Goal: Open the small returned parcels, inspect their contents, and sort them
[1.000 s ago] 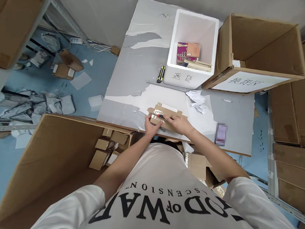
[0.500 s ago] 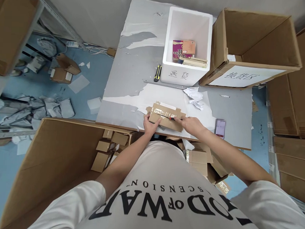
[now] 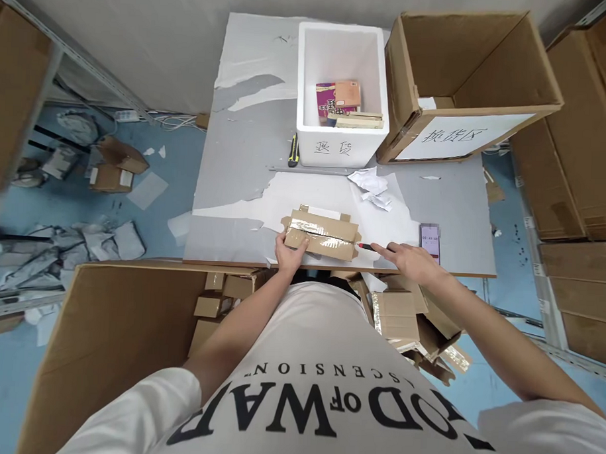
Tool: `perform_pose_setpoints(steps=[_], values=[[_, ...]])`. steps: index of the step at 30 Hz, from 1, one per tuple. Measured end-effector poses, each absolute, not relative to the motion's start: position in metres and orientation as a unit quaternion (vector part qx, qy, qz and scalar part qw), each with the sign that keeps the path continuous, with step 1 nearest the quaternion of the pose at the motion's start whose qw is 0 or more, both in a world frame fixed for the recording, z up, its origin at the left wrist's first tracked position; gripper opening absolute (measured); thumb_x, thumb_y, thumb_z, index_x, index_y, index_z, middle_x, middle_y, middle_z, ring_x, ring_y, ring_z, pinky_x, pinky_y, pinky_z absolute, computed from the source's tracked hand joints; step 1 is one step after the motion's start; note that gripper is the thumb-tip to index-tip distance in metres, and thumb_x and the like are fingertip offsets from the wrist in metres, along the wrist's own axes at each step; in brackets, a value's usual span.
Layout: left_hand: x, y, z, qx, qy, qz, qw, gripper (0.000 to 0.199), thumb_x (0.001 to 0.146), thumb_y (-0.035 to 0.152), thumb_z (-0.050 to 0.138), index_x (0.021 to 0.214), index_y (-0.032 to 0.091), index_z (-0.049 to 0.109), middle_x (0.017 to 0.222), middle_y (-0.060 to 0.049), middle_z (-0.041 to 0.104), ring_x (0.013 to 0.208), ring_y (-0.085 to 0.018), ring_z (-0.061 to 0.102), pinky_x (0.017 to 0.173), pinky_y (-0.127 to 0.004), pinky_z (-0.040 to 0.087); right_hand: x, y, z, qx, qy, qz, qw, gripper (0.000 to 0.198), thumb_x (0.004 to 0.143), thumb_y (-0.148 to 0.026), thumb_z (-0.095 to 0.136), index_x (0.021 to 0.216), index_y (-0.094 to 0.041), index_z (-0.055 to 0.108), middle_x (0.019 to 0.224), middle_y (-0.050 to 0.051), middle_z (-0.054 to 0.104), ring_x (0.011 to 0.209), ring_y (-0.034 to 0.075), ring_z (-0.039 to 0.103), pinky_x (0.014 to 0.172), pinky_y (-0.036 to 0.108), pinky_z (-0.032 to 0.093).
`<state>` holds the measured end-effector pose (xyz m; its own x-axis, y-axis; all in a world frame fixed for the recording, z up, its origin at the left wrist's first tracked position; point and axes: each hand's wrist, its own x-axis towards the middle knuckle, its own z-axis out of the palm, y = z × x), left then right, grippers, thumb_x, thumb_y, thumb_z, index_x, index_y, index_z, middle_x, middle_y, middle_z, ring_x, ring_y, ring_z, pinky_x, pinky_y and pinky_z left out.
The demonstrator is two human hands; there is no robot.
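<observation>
A small taped cardboard box lies on the table near its front edge, with a slit running along its taped top. My left hand grips its left end, thumb on top. To the right of the box, my right hand is closed around a thin red and black knife. Its tip points left at the box's right end; whether it touches the cardboard I cannot tell. Pale paper and a cardboard flap show just behind the box.
Behind stand a white foam box holding books and a large open carton. A yellow and black box cutter, crumpled paper and a phone lie on the table. A big carton holding small boxes stands at lower left.
My right hand has drawn the knife rightward from the middle of the box to past its right end, and the slit is longer. My left hand keeps its hold. The view has shifted.
</observation>
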<state>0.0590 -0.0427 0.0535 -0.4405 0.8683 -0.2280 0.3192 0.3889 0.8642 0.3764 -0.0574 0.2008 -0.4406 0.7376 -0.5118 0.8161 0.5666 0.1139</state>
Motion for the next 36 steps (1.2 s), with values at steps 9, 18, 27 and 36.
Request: perform_pose_setpoints(steps=[9,18,27,36], values=[[0.056,-0.042,0.056,0.404,0.757,0.369,0.357,0.065,0.06,0.044,0.081,0.111,0.017,0.05,0.107,-0.01,0.062,0.107,-0.025,0.06,0.096,-0.042,0.047,0.409,-0.077,0.214,0.492,0.842,-0.09,0.201,0.08,0.08,-0.003,0.041,0.15,-0.035,0.018,0.097,0.005,0.061,0.078,0.019,0.059,0.051,0.025,0.031],[0.056,-0.038,0.056,0.394,0.757,0.37,0.366,0.068,0.059,0.046,0.081,0.112,0.018,0.05,0.108,-0.011,0.063,0.105,-0.024,0.061,0.094,-0.041,0.048,0.405,-0.076,0.106,0.758,0.637,-0.132,0.042,0.055,0.093,-0.026,0.032,0.147,-0.025,0.032,0.12,0.015,0.05,0.101,0.026,0.054,0.075,0.034,0.047],[0.053,-0.037,0.06,0.396,0.766,0.347,0.37,0.072,0.056,0.051,0.082,0.111,0.018,0.05,0.11,-0.011,0.062,0.103,-0.023,0.062,0.092,-0.04,0.049,0.379,-0.066,0.011,0.832,0.518,-0.191,0.061,0.066,0.086,-0.026,0.043,0.15,-0.022,0.024,0.125,0.018,0.042,0.105,0.03,0.048,0.089,0.044,0.042],[0.054,-0.037,0.068,0.384,0.773,0.342,0.373,0.07,0.056,0.048,0.083,0.111,0.019,0.051,0.11,-0.009,0.061,0.104,-0.023,0.061,0.092,-0.039,0.048,0.388,-0.017,0.024,0.814,0.573,-0.072,-0.052,0.061,0.086,-0.039,0.048,0.14,-0.015,0.038,0.137,0.02,0.038,0.123,0.035,0.038,0.099,0.048,0.035]])
